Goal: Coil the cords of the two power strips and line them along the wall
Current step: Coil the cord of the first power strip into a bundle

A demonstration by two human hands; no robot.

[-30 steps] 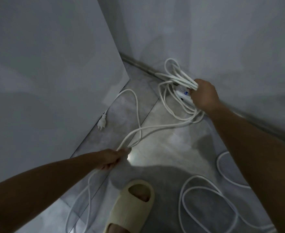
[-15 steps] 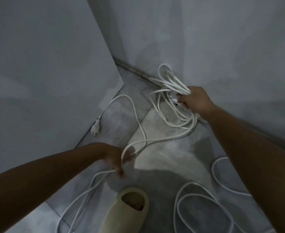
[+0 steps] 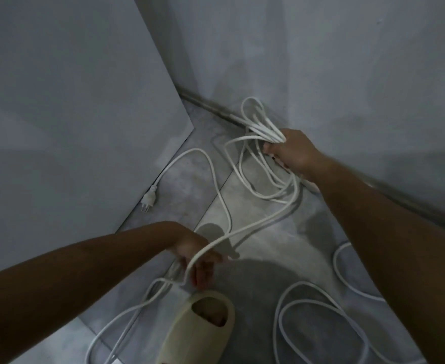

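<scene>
Ideally, the next loop would have matched the others in size and gone in untwisted. The right hand [image 3: 292, 151] clamped a bundle of thin white rubbery cord loops [image 3: 262, 127] low beside the grey wall [image 3: 347, 74]. The left hand [image 3: 197, 256], fingers loosely spread, carried the slack draped across them. The cord's white plug [image 3: 149, 198] lay on the grey tiled floor [image 3: 263, 248], well apart.

Two bare forearms, uncovered all the way to the frame edge. Left forearm [image 3: 85, 271] sits left of the slide sandal [image 3: 190, 337], with the left hand [image 3: 197, 256] just above it. Right forearm [image 3: 386, 232] is right of the sandal, right hand [image 3: 292, 151] well above it. Sandal: pale beige, thick one-piece moulded foam, rounded open front, toes [image 3: 217, 321] showing in the opening.
</scene>
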